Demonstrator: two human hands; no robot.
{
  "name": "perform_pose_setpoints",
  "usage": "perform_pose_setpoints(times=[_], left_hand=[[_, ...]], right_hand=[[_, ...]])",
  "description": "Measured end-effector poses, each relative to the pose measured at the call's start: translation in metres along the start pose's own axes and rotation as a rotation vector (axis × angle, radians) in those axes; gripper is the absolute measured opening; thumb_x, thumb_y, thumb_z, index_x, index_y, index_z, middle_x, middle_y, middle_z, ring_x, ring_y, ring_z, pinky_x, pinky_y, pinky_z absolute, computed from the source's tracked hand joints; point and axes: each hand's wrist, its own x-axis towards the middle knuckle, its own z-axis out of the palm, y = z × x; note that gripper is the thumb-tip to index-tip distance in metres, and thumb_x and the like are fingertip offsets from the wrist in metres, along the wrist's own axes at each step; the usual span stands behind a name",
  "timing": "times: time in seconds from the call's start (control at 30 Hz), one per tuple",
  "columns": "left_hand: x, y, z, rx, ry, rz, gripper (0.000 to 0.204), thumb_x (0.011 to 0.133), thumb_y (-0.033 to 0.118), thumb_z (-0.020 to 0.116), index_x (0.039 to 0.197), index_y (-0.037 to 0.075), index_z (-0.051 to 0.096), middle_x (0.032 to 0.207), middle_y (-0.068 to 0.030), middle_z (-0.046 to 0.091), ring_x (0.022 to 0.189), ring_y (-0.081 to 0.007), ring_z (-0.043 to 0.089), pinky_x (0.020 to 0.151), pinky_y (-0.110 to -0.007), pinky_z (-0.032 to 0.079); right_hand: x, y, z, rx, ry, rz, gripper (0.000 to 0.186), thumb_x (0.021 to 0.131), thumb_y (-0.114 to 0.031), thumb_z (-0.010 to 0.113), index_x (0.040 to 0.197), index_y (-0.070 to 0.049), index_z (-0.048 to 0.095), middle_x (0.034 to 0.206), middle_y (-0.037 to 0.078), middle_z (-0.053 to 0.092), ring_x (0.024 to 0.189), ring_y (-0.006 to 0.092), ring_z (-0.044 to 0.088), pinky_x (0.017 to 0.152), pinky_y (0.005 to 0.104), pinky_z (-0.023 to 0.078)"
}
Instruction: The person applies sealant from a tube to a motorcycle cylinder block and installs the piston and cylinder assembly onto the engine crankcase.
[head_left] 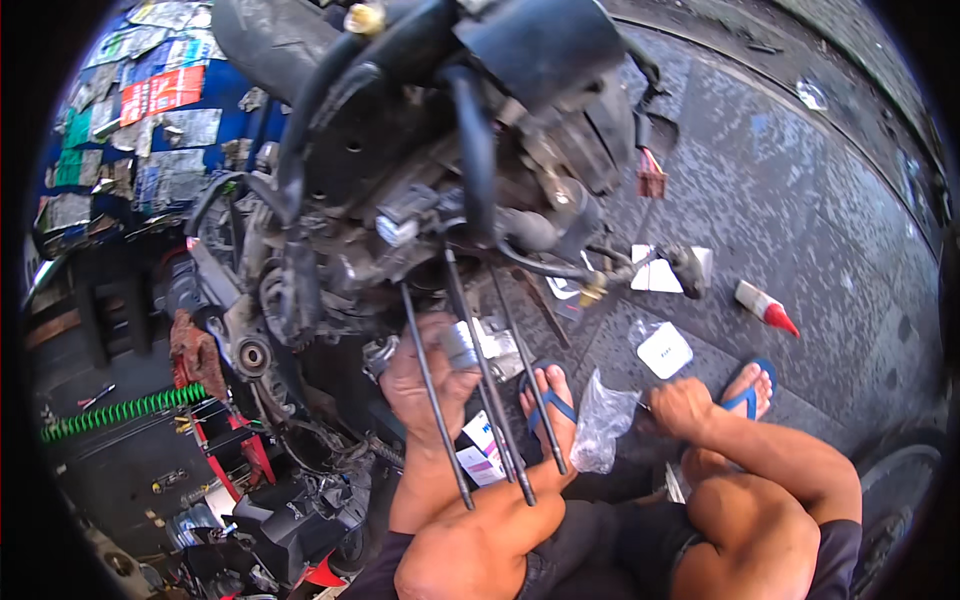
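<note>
Dark engine parts of a motorcycle (400,150) fill the top middle, with several long metal studs (430,385) sticking out toward me. Behind these studs, my left hand (425,385) is closed around a silver metal piston (460,345), which the studs partly cover. More silver metal (505,350) shows just right of it, its shape blurred. My right hand (682,408) is a closed fist over my right knee, and what it may hold is hidden. A clear plastic bag (603,425) lies between my hands, nearer the right one.
On the dark floor at right lie a white bottle with a red cap (768,308), a white square card (665,350) and white paper (655,272). A printed box (482,452) lies by my left foot. Left are a green coiled spring (130,412) and a red metal stand (222,455).
</note>
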Motion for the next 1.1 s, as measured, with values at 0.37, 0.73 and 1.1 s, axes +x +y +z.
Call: perform_pose_setpoints(times=[0.37, 0.73, 1.1], left_hand=[[0.002, -0.009, -0.003, 0.204, 0.051, 0.107, 0.054, 0.073, 0.032, 0.089, 0.107, -0.004, 0.066, 0.103, -0.0147, 0.068, 0.102, -0.0257, 0.061, 0.091, -0.037, 0.049], [-0.003, -0.009, -0.013, 0.308, -0.019, 0.132, 0.056, 0.075, 0.036, 0.087, 0.109, -0.003, 0.067, 0.105, -0.0156, 0.068, 0.099, -0.027, 0.063, 0.088, -0.039, 0.05], [-0.007, -0.009, -0.012, 0.289, 0.0, 0.109, 0.057, 0.075, 0.036, 0.087, 0.111, -0.004, 0.066, 0.107, -0.0158, 0.067, 0.1, -0.0267, 0.063, 0.089, -0.038, 0.05]], right_hand=[[-0.014, -0.006, -0.064, 0.199, 0.067, 0.091, 0.024, 0.084, -0.019, 0.057, 0.093, 0.003, 0.062, 0.079, 0.024, 0.07, 0.073, 0.0408, 0.071, 0.066, 0.0502, 0.057], [-0.02, -0.067, -0.247, 0.498, 0.485, -0.454, 0.035, 0.089, -0.013, 0.06, 0.123, -0.007, 0.064, 0.075, 0.017, 0.069, 0.065, 0.0408, 0.067, 0.057, 0.0502, 0.054], [0.011, -0.079, -0.222, 0.589, 0.634, -0.566, 0.036, 0.09, -0.012, 0.06, 0.124, -0.005, 0.064, 0.078, 0.021, 0.067, 0.07, 0.0409, 0.068, 0.058, 0.048, 0.054]])
